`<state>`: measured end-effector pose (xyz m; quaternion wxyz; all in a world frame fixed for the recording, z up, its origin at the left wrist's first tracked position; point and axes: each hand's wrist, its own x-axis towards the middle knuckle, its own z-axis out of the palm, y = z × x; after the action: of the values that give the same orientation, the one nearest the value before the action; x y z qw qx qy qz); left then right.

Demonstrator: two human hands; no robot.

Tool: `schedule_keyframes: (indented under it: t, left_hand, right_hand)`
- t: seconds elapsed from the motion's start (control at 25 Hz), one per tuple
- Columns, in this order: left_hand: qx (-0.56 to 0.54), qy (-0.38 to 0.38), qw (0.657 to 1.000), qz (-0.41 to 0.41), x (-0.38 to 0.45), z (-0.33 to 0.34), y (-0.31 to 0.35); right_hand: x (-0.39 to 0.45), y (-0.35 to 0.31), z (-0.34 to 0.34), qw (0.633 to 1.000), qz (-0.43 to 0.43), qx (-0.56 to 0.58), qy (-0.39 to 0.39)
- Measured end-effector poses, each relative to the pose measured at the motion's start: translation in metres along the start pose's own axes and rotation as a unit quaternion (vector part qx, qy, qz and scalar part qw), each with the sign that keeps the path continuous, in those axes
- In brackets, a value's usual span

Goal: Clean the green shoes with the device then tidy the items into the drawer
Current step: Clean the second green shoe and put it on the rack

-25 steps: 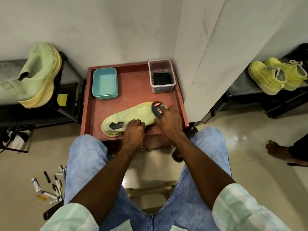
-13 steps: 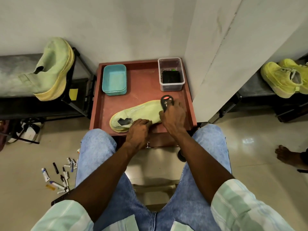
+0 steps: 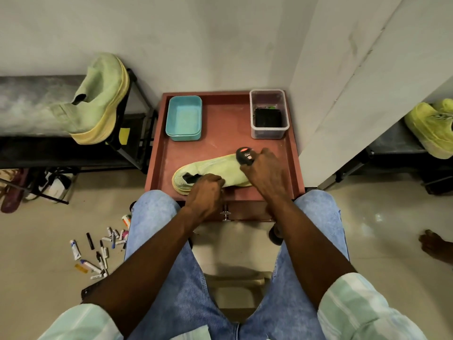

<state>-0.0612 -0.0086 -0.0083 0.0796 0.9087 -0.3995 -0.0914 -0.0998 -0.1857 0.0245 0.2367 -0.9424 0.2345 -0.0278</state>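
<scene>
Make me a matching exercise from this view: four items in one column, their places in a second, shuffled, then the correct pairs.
Items
1. black cleaning device
2. teal tub
3. clear plastic container
4. pens and tubes

Places
A. far right corner of the red tray
B. scattered on the floor, to the person's left
C. gripped by the right hand at the toe of the green shoe
D. far left part of the red tray

Pairs: 1-C, 2-D, 3-A, 4-B
</scene>
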Motion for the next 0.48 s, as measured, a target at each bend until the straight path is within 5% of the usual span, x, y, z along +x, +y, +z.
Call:
schedule_keyframes:
  t: [0.12,0.28,0.4,0.48]
  left_hand:
    - [0.000,0.004,1.000,0.009,-0.006,0.004,-0.003]
    - [-0.012,0.000,1.000,0.008,-0.008,0.004,-0.001]
    - [-0.016,-0.001,1.000,0.014,-0.010,0.005,-0.006]
    - [-0.021,-0.004,1.000,0.011,-0.012,0.003,-0.004]
  right_hand:
    - [0.001,0.003,0.006,0.997,0.023,-0.055,0.054]
    - [-0.007,-0.020,0.022,0.991,-0.087,0.011,-0.105]
    - [0.003,0.003,0.008,0.999,0.004,-0.032,0.018]
    - [-0.001,0.000,0.009,0.998,-0.002,-0.060,0.031]
